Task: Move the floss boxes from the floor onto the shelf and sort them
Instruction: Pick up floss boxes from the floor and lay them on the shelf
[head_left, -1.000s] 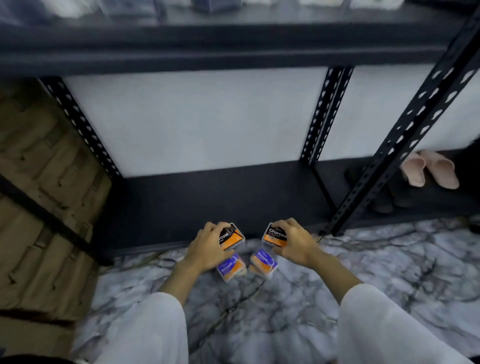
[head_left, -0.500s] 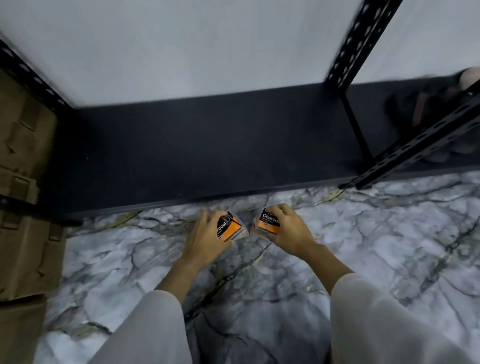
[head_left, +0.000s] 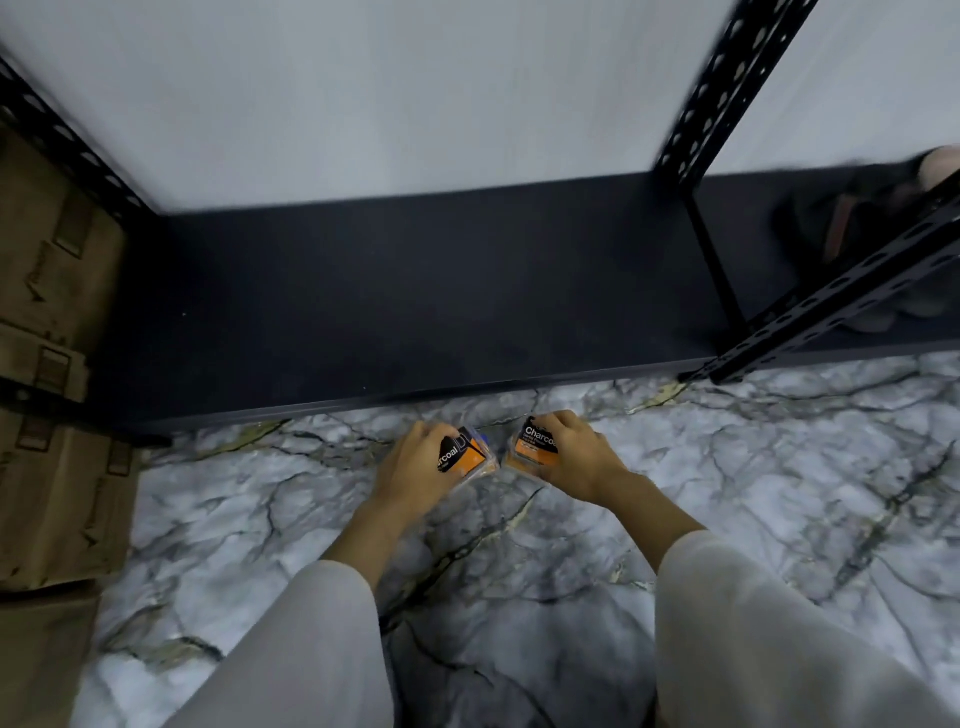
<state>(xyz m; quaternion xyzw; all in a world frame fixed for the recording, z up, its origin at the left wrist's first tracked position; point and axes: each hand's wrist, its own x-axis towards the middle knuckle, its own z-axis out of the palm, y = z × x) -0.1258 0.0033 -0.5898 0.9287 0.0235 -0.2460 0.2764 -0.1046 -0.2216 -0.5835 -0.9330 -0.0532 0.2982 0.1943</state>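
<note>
Marble floor (head_left: 779, 493); two boxes (head_left: 465, 457) in hands (head_left: 410, 470).

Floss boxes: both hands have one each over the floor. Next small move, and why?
Probably carry both forward and set them on the black shelf board. The left hand grips one orange Charcoal box, the right hand another, both just short of the board's front edge above the marble floor.

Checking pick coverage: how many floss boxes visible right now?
2 clearly: one Charcoal box gripped in the left hand, another in the right hand, both over the floor. A blue edge under the left one hints at more hidden beneath.
</note>
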